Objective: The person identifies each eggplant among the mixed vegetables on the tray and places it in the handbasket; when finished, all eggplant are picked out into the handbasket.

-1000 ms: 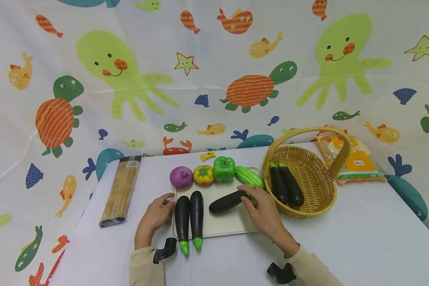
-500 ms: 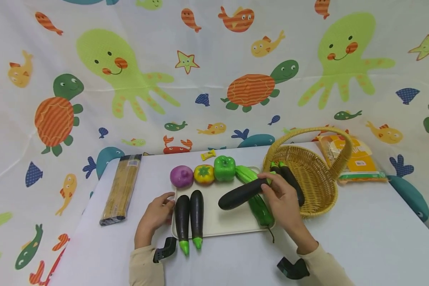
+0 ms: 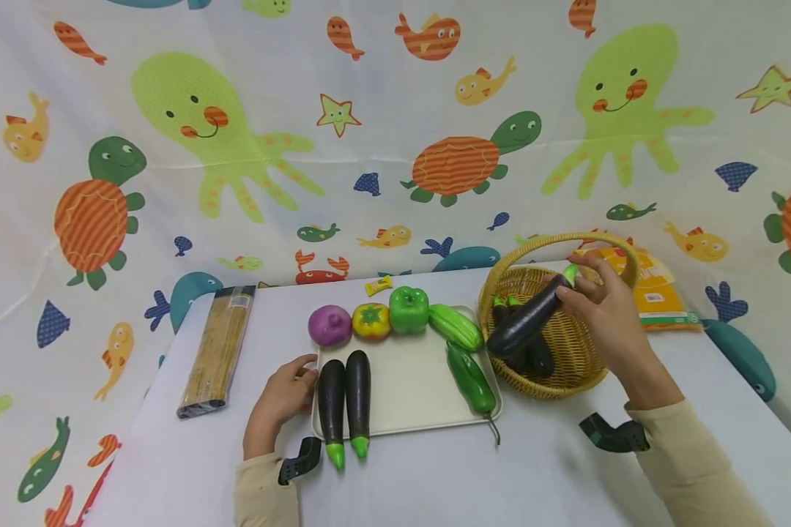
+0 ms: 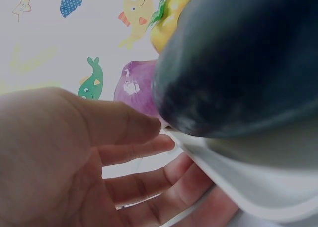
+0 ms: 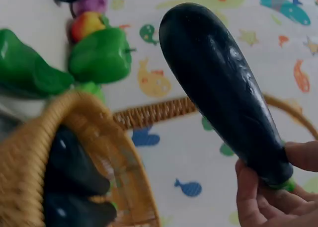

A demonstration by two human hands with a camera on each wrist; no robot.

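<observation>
My right hand (image 3: pixel 609 318) pinches an eggplant (image 3: pixel 526 322) by its green stem end, holding it slanted over the wicker basket (image 3: pixel 583 362). In the right wrist view, thumb and fingers close round the narrow end of the eggplant (image 5: pixel 218 88). Two more eggplants (image 5: pixel 74 162) lie inside the basket, partly hidden in the head view. At the left side of the cream tray (image 3: pixel 409 395), my left hand (image 3: pixel 282 395) touches the rim with relaxed fingers. Beside it on the tray lie two eggplants (image 3: pixel 359 395), their green ends overhanging the front edge.
Along the tray's back stand a purple onion-like vegetable (image 3: pixel 329 326), a yellow pepper (image 3: pixel 371 320), a green bell pepper (image 3: pixel 409 310) and a ridged green vegetable (image 3: pixel 456 327). A long green pepper (image 3: pixel 471 380) lies right. Packaged noodles (image 3: pixel 217 351) lie left; an orange bag (image 3: pixel 655 289) sits behind the basket.
My right hand has lifted the eggplant off the tray and carried it right, over the basket, uncovering the long green pepper. My left hand has stayed at the tray's left edge.
</observation>
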